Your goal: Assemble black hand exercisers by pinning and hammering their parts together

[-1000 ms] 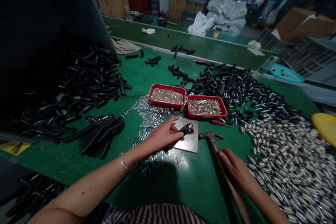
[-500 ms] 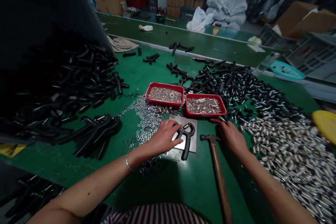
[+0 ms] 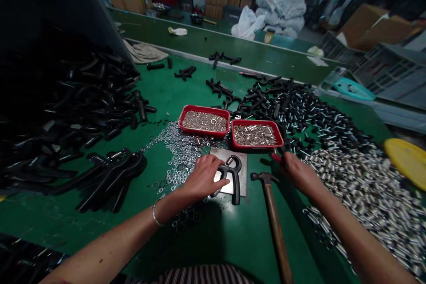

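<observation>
A black A-shaped hand grip (image 3: 236, 177) with a small silver spring near its top lies on a square metal plate (image 3: 244, 173). My left hand (image 3: 203, 175) is closed on its left side, thumb and fingers around that leg. Off to the right, my right hand (image 3: 297, 171) is closed around a red-handled tool (image 3: 276, 156); most of the tool is hidden or blurred. A hammer (image 3: 274, 226) with a wooden handle lies between my right hand and the plate.
Red trays of small rivets (image 3: 203, 132) and metal pins (image 3: 256, 146) stand behind the plate. Loose washers (image 3: 178, 155) spread at left, near stacked black grips (image 3: 113, 177). Silver springs (image 3: 369, 195) and black knobs with screws (image 3: 316, 115) are heaped at right.
My right hand has lifted the red-handled tool slightly from beside the right tray. My left hand stays on the hand grip. The whole view has shifted a little.
</observation>
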